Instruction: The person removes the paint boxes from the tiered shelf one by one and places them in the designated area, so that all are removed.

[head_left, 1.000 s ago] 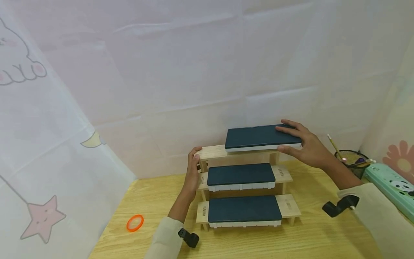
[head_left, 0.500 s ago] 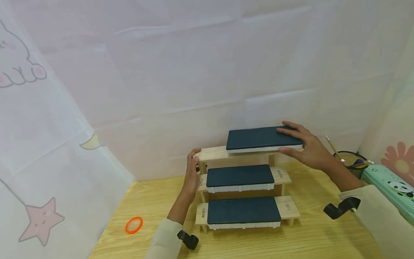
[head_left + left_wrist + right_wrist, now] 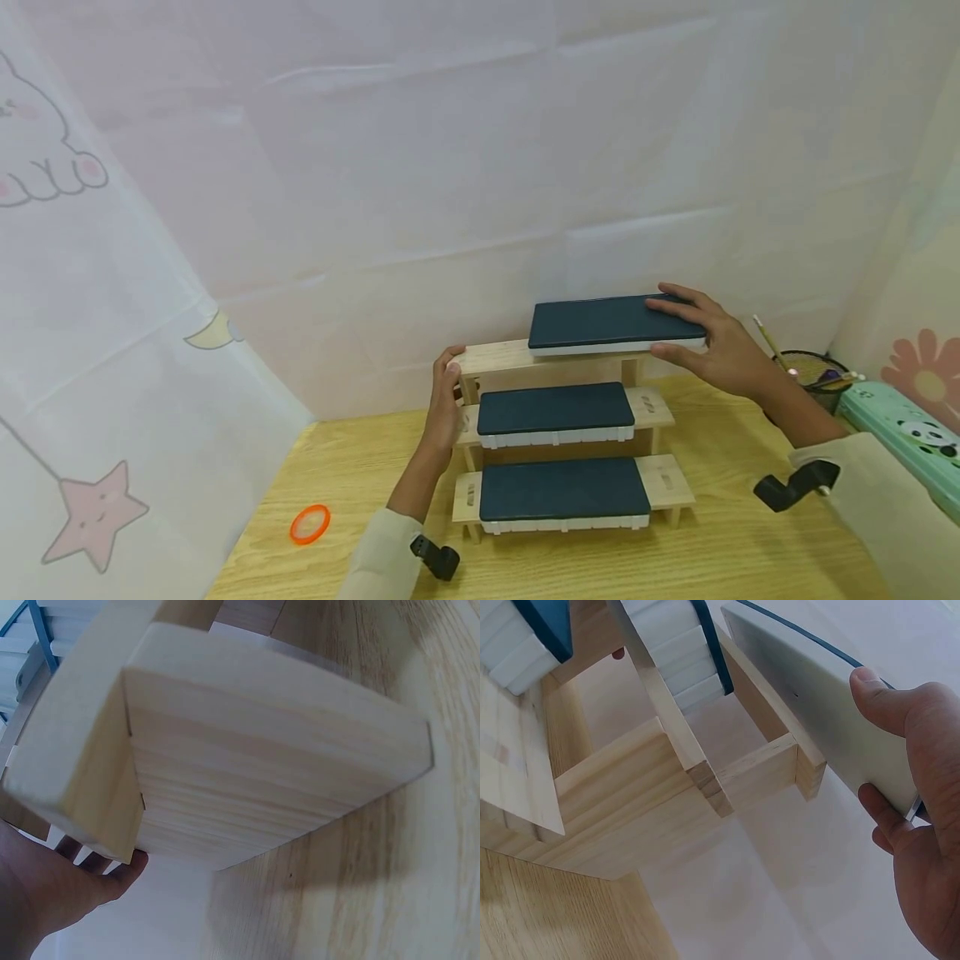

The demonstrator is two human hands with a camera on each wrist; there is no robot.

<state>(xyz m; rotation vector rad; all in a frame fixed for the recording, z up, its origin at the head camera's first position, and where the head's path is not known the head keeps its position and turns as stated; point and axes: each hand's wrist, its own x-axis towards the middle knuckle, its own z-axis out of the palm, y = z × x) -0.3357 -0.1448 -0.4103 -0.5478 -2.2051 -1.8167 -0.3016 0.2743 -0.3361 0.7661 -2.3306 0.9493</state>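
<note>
Head view: right hand (image 3: pixel 720 346) pinches the navy-topped box (image 3: pixel 611 323) by its overhanging end, over the top board (image 3: pixel 491 356); left hand (image 3: pixel 444 408) grips that board. Box looks light, stiff, slightly slippery; best held by its ends.

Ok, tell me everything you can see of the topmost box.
The topmost box is a flat, long rectangle with rounded corners, a dark blue top and plastic-looking white sides. Its pale underside looks smooth in the right wrist view. The top covers it; no contents show. It lies lengthwise over the right part of the wooden top step, overhanging its right end. The right hand grips the box's right end. Whether its weight rests on the step is unclear.
</note>
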